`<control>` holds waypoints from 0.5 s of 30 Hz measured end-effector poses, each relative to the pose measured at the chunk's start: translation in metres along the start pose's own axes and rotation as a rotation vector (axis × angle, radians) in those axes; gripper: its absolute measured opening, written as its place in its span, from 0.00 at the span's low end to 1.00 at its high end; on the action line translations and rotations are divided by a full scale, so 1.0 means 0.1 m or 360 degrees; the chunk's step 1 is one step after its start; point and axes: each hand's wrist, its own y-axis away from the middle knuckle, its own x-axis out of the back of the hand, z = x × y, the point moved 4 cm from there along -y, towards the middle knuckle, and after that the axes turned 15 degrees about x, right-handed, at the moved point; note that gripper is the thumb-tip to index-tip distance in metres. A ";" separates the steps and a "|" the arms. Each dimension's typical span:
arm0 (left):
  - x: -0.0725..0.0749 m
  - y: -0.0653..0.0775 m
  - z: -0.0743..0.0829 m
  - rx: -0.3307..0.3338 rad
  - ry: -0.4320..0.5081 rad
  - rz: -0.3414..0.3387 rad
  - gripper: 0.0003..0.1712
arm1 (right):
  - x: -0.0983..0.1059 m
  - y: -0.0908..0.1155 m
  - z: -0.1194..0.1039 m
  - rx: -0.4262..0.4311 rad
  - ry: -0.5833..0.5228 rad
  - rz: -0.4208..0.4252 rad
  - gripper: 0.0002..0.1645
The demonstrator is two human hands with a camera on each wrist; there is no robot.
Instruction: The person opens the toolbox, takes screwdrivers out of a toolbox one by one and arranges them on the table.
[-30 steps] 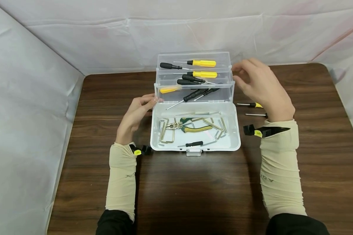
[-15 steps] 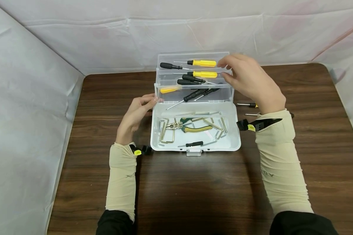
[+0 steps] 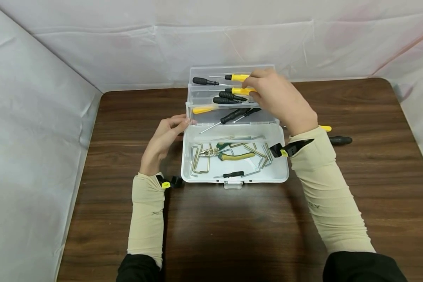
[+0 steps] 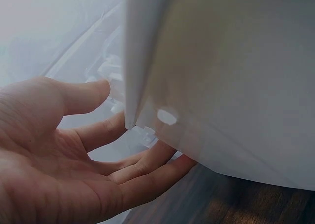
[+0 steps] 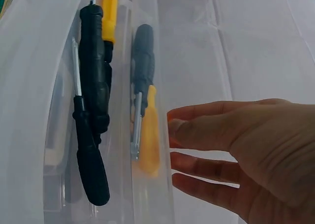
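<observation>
While our relaxed left hand (image 3: pixel 165 135) touches the toolbox (image 3: pixel 182 168) at left, our right hand (image 3: pixel 281 98), seemingly empty, apparently reaches for a far yellow screwdriver (image 3: pixel 237 78), next needing a pinch.

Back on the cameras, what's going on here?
An open toolbox is being handled: the person's left hand is at the left end of the clear trays; the right hand is at their right side, touching or not I can't tell. Screwdrivers lie in the trays, pliers and bent metal keys in the white base. A black handle and a yellow one show at right.
</observation>
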 end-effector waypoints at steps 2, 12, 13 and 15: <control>-0.01 0.00 0.00 0.0000 -0.0005 -0.0001 0.25 | -0.02 -0.01 0.01 -0.0004 0.0001 -0.0005 0.17; -0.02 -0.03 0.05 -0.0023 0.0001 0.0015 0.25 | -0.03 -0.06 0.04 -0.0097 0.0045 -0.0034 0.17; -0.02 -0.03 0.05 -0.0021 0.0003 0.0016 0.25 | -0.03 -0.07 0.04 -0.0106 0.0058 -0.0033 0.16; -0.02 -0.03 0.04 -0.0016 0.0004 0.0018 0.25 | -0.04 -0.07 0.03 -0.0126 0.0089 -0.0034 0.16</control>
